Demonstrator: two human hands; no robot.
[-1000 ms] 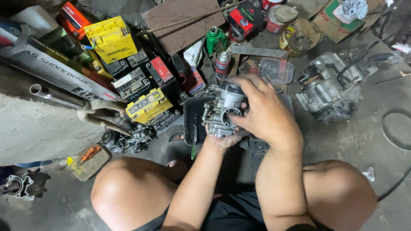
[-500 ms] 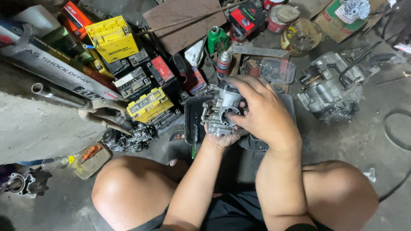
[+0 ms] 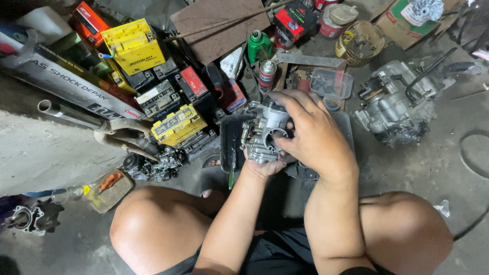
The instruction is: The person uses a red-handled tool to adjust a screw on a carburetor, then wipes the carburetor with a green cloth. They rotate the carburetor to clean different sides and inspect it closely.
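Here: one carburetor (image 3: 265, 130) cradled in left hand (image 3: 265, 165), right hand (image 3: 313, 135) gripping it; two yellow batteries (image 3: 133, 46) nearby.

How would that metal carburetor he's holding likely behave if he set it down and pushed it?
The carburetor looks like cast metal, so probably rigid and heavy for its size. Its lumpy, irregular body would likely tip or rock rather than roll. The left hand cradles it from below while the right hand grips it, which suggests real weight, and greasy surfaces could be slippery.

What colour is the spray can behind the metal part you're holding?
The spray can is red and white with a red cap, seen best in the head view, just beyond the carburetor.
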